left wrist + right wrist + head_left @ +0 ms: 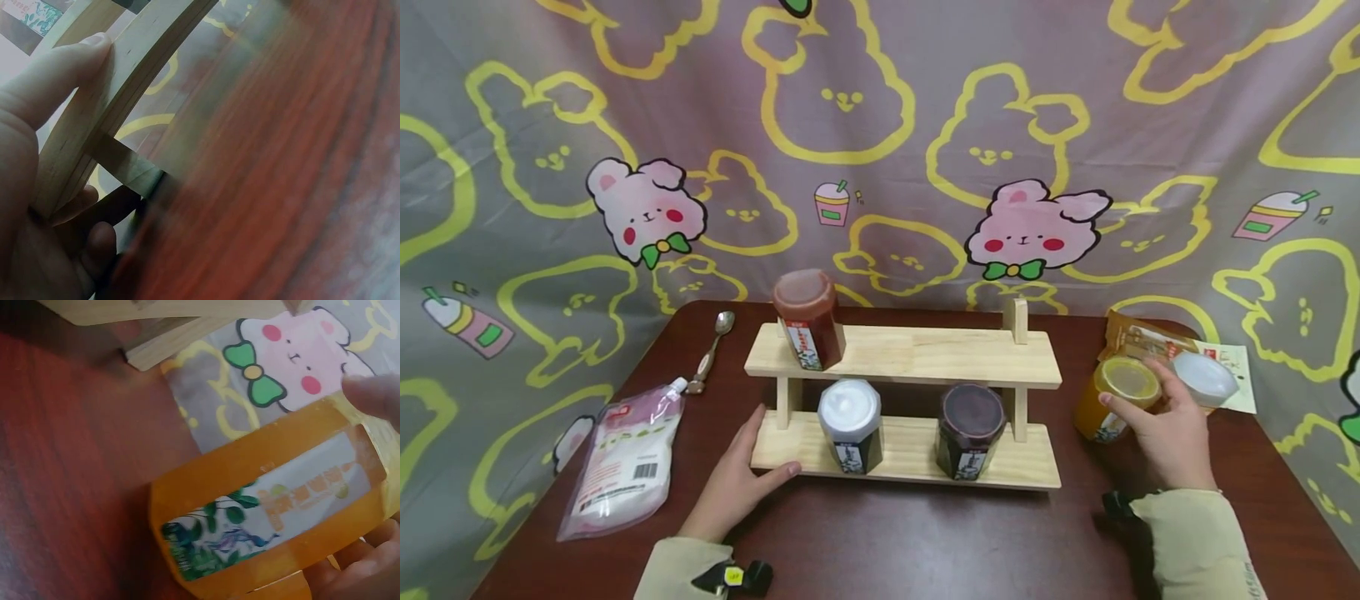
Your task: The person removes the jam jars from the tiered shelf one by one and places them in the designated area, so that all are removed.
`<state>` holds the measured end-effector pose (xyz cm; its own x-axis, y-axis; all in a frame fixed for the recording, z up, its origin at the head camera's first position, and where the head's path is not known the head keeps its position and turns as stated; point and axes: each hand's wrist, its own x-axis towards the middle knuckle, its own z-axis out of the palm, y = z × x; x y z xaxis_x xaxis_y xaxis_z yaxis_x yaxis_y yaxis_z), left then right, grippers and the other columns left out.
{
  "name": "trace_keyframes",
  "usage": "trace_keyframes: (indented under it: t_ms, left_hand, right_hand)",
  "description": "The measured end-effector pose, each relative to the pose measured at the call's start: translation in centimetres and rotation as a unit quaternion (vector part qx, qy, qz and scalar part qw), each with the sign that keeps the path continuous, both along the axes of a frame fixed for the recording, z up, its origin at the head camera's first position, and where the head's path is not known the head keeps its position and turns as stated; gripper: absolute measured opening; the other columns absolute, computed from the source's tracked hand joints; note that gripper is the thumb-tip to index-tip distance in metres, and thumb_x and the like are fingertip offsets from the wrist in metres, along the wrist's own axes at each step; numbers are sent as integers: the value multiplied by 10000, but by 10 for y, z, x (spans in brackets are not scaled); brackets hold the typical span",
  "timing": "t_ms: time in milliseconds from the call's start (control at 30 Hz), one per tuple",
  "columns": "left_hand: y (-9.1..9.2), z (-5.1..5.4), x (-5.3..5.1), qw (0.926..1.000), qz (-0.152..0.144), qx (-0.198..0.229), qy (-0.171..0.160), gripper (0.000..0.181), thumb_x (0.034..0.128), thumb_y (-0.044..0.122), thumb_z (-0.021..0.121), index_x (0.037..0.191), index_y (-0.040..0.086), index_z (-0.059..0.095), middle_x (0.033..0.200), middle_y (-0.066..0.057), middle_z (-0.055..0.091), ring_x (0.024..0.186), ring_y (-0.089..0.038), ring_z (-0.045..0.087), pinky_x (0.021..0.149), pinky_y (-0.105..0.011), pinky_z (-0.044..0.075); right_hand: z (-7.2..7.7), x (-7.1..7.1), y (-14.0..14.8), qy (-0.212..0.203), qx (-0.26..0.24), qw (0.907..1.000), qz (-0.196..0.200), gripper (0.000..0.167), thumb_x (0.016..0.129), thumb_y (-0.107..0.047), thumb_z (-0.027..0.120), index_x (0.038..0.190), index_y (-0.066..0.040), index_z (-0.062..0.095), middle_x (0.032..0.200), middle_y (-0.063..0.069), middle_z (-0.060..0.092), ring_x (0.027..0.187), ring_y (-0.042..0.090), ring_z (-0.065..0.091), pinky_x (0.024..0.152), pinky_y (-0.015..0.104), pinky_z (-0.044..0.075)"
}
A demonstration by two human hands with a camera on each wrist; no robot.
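Observation:
My left hand (734, 479) grips the left end of the lower board of a two-tier wooden rack (910, 454). In the left wrist view its thumb (69, 65) lies along the board and the other fingers curl at the far side. My right hand (1172, 433) holds an orange jar (1093, 408) near its lid, to the right of the rack. The jar's leafy label (262, 512) faces the right wrist camera. A red-brown jar (812, 325) stands on the upper board. On the lower one stand a white-lidded jar (852, 429) and a dark purple jar (972, 433).
A clear-and-pink spouted pouch (625, 467) lies on the left of the dark wooden table (925, 542), with a spoon (711, 350) behind it. Behind the orange jar are a brown packet (1138, 333) and a white-topped container (1206, 379). A patterned curtain (895, 200) hangs behind.

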<state>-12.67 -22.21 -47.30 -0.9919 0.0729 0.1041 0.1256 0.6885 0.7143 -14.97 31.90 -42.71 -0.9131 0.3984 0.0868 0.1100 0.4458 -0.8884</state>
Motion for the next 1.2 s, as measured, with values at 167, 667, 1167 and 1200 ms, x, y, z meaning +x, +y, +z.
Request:
trace_keyframes:
  t_ms: [167, 667, 1167, 1200]
  left_hand:
    - [0, 0, 0, 10000, 24, 7, -58, 1080, 822, 449, 819, 1579, -17, 205, 1602, -259, 261, 1456, -438, 276, 1142, -611, 270]
    - [0, 1, 0, 10000, 25, -26, -47, 1075, 823, 446, 818, 1579, -16, 207, 1600, -255, 269, 1454, -431, 282, 1138, -612, 279]
    - [0, 1, 0, 10000, -14, 10, -46, 1071, 828, 434, 818, 1576, -27, 205, 1600, -261, 264, 1453, -436, 279, 1138, -617, 273]
    - [0, 1, 0, 10000, -16, 15, -55, 1072, 827, 433, 818, 1576, -27, 204, 1600, -262, 263, 1454, -437, 278, 1139, -617, 272]
  right_hand:
    - [-2, -2, -4, 47, -126, 9997, 216, 862, 952, -323, 706, 1625, -224, 177, 1588, 160, 310, 1283, 237, 443, 1039, 201, 404]
    - [-9, -5, 5, 53, -81, 9999, 66, 658, 991, -362, 633, 1546, -120, 375, 1377, 79, 527, 1128, 38, 527, 826, 63, 438]
    - [-10, -12, 3, 204, -916, 9914, -912, 613, 976, -259, 669, 1528, -175, 415, 1428, 20, 528, 1235, 96, 502, 1018, 167, 418]
    - [-10, -12, 3, 158, -853, 9918, -938, 612, 980, -274, 662, 1531, -183, 411, 1449, 28, 518, 1252, 100, 496, 1058, 207, 408]
